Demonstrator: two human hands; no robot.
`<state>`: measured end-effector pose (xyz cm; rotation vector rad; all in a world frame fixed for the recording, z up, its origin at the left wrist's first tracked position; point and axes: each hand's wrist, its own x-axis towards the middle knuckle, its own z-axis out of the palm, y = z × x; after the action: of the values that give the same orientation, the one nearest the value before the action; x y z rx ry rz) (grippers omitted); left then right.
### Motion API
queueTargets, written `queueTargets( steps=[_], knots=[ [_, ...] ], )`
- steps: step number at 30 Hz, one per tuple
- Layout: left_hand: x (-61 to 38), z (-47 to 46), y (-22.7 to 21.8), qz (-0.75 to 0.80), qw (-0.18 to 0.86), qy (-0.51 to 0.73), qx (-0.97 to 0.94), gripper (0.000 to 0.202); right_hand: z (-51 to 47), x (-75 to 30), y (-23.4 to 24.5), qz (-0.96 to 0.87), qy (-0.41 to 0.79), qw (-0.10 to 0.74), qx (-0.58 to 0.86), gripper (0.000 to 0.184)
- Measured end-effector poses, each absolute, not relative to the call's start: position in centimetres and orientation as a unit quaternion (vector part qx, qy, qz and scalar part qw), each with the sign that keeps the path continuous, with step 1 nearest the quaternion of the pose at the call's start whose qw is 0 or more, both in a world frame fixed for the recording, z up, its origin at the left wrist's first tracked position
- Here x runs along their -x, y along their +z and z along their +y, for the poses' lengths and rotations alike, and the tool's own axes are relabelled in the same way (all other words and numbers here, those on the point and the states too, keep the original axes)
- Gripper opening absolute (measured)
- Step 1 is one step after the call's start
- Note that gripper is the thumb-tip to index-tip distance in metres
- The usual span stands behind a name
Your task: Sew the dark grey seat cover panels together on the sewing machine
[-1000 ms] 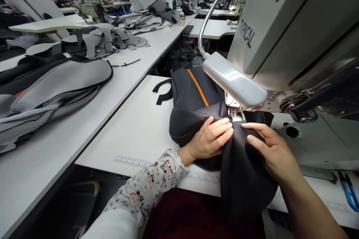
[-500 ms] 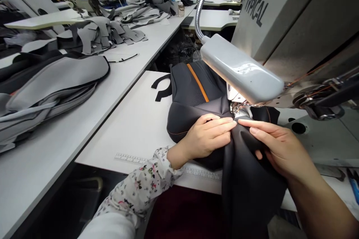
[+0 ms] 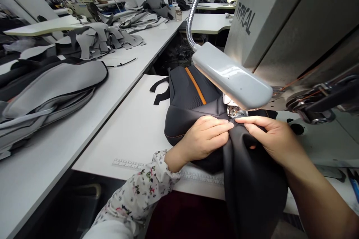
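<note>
A black seat cover [image 3: 187, 115] with an orange stripe lies on the sewing table [image 3: 131, 130], one end hanging over the front edge. My left hand [image 3: 206, 138] presses on its seam with curled fingers, just left of the needle [image 3: 234, 112]. My right hand [image 3: 269, 138] pinches a fold of the same black fabric right in front of the needle. Both sets of fingertips nearly touch under the grey lamp head [image 3: 231, 76] of the sewing machine [image 3: 294, 33].
A long white bench [image 3: 56, 149] to the left carries stacks of grey and black cut pieces [image 3: 50, 86]. A black curved offcut [image 3: 158, 89] lies behind the cover. A ruler strip [image 3: 127, 163] runs along the table's front edge. Blue snips [image 3: 353, 185] lie at far right.
Both hands have crept up toward the needle with the fabric. My right fingers have curled from flat into a pinch on the fold. The view has shifted slightly.
</note>
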<state>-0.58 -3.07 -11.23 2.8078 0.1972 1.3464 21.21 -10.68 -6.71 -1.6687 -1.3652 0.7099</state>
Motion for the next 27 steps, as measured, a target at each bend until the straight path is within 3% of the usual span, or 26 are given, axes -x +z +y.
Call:
queueTargets(
  steps=[12, 27],
  knots=[
    [0.5, -2.5, -11.1, 0.046, 0.062, 0.437, -0.896, 0.017, -9.7, -21.3, -6.7, -0.592, 0.17, 0.37, 0.696, 0.034],
    [0.8, -1.9, -11.0, 0.019, 0.132, 0.419, -0.898, 0.017, -9.7, -21.4, -7.1, -0.589, 0.146, 0.38, 0.698, 0.034]
  ],
)
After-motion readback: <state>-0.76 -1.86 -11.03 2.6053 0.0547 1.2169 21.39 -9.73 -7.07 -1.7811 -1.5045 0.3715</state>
